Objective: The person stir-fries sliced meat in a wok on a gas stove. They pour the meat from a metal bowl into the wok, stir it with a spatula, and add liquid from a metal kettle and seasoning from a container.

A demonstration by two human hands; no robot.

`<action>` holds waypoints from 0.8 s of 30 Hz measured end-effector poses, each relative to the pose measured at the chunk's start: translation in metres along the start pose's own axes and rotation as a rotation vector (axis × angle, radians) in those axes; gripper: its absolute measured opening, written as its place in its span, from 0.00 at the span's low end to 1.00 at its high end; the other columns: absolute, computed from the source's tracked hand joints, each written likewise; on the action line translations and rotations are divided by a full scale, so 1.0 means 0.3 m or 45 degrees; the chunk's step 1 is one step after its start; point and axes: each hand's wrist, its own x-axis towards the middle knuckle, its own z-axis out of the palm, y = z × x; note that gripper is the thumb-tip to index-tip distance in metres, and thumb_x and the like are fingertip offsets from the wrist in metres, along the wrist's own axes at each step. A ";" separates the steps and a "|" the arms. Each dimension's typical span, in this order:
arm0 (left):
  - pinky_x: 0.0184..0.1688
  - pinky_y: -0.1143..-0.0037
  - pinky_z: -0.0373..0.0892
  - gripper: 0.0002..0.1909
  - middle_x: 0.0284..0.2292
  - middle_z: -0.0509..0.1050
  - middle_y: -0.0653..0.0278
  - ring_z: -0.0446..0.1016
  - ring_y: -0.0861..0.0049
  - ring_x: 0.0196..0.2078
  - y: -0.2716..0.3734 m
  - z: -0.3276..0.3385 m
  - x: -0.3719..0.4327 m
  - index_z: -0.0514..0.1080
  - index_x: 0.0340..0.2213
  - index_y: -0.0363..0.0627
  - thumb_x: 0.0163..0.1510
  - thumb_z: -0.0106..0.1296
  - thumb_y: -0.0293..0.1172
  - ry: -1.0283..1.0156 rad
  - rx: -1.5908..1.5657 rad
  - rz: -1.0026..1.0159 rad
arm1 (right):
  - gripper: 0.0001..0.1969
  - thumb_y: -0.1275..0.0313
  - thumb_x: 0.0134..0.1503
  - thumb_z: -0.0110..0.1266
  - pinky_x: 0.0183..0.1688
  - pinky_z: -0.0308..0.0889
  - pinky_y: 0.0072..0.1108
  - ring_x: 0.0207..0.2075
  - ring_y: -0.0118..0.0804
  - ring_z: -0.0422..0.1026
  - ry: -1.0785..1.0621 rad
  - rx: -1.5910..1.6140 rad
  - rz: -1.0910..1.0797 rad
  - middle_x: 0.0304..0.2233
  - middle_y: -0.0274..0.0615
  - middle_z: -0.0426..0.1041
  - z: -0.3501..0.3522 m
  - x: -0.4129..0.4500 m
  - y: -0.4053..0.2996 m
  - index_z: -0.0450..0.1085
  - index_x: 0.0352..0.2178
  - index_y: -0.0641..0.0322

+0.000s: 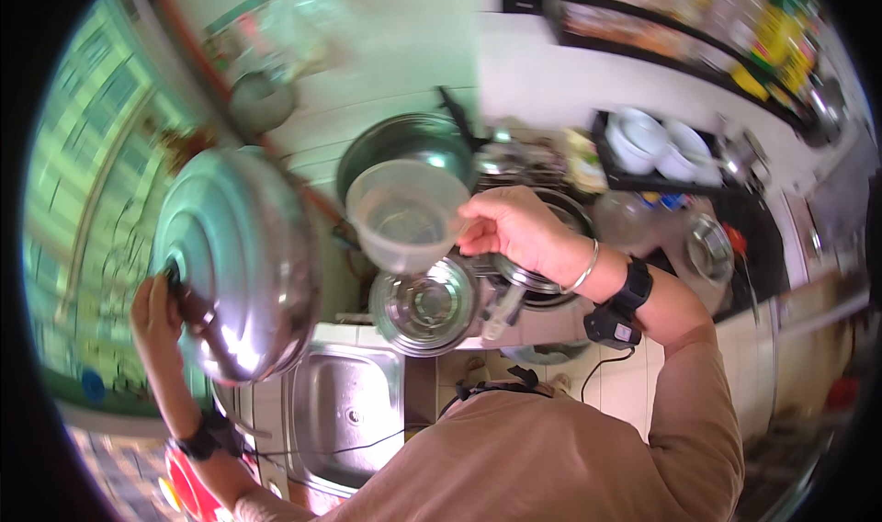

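Observation:
My left hand (157, 315) grips the dark knob of a large domed metal lid (241, 267), raised on its side at the left. Between thumb and fingers, my right hand (506, 229) holds the rim of a translucent plastic bowl (406, 215). That bowl is over the near edge of a deep metal pot (365, 139) with a dark handle. Just below it is a round, shiny metal vessel or lid (424, 308) near the counter's front edge. Under my right wrist lies a lidded pan (527, 274), partly hidden, with a pale-handled utensil (503, 315) beside it.
A stainless steel sink (344, 412) is set into the counter at lower left. White bowls (637, 139) sit in a black rack at right, above a metal bowl (710, 250). A shelf with packets (765, 46) runs along the upper right wall. A window (89, 177) lies far left.

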 end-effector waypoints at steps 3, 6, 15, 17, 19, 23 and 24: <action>0.15 0.89 0.49 0.09 0.19 0.64 0.71 0.58 0.92 0.18 -0.022 0.039 0.028 0.69 0.33 0.43 0.53 0.48 0.34 0.226 -0.097 0.008 | 0.06 0.74 0.49 0.51 0.25 0.72 0.22 0.21 0.33 0.73 -0.031 -0.009 -0.007 0.20 0.45 0.72 -0.143 -0.200 -0.087 0.69 0.24 0.69; 0.26 0.81 0.65 0.15 0.36 0.66 0.60 0.67 0.80 0.31 -0.090 -0.074 0.105 0.65 0.45 0.39 0.54 0.43 0.27 -0.025 0.271 0.219 | 0.07 0.73 0.49 0.51 0.22 0.70 0.20 0.17 0.31 0.71 0.051 -0.006 -0.139 0.18 0.43 0.71 -0.336 -0.389 -0.149 0.69 0.24 0.69; 0.27 0.72 0.68 0.11 0.26 0.72 0.55 0.71 0.68 0.26 0.255 0.380 -0.188 0.71 0.35 0.36 0.51 0.44 0.24 -0.062 0.635 0.645 | 0.06 0.73 0.46 0.53 0.22 0.70 0.22 0.17 0.32 0.70 1.116 -0.170 -0.664 0.17 0.40 0.69 -1.095 -1.100 -0.310 0.69 0.22 0.68; 0.28 0.70 0.68 0.11 0.24 0.74 0.54 0.72 0.65 0.25 0.318 0.421 -0.255 0.73 0.33 0.35 0.50 0.44 0.24 -0.074 0.668 0.706 | 0.06 0.73 0.48 0.52 0.21 0.71 0.19 0.15 0.29 0.70 1.279 -0.213 -0.781 0.19 0.42 0.72 -1.278 -1.193 -0.344 0.68 0.24 0.68; 0.27 0.71 0.68 0.10 0.23 0.73 0.55 0.72 0.66 0.24 0.344 0.444 -0.311 0.73 0.33 0.35 0.50 0.44 0.24 -0.037 0.646 0.634 | 0.07 0.73 0.47 0.52 0.23 0.72 0.19 0.17 0.30 0.71 1.343 -0.266 -0.847 0.18 0.41 0.70 -1.450 -1.255 -0.374 0.67 0.22 0.68; 0.26 0.73 0.66 0.10 0.22 0.71 0.57 0.70 0.68 0.23 0.366 0.478 -0.400 0.72 0.33 0.35 0.50 0.45 0.25 0.033 0.500 0.412 | 0.07 0.75 0.45 0.52 0.24 0.73 0.21 0.19 0.33 0.72 1.665 -0.351 -0.903 0.17 0.41 0.67 -1.824 -1.323 -0.399 0.64 0.22 0.71; 0.25 0.73 0.66 0.09 0.22 0.71 0.57 0.70 0.69 0.23 0.369 0.481 -0.422 0.72 0.33 0.36 0.50 0.45 0.25 0.054 0.465 0.355 | 0.08 0.76 0.45 0.52 0.24 0.73 0.22 0.19 0.34 0.72 1.750 -0.340 -0.907 0.17 0.41 0.67 -1.903 -1.326 -0.405 0.63 0.22 0.72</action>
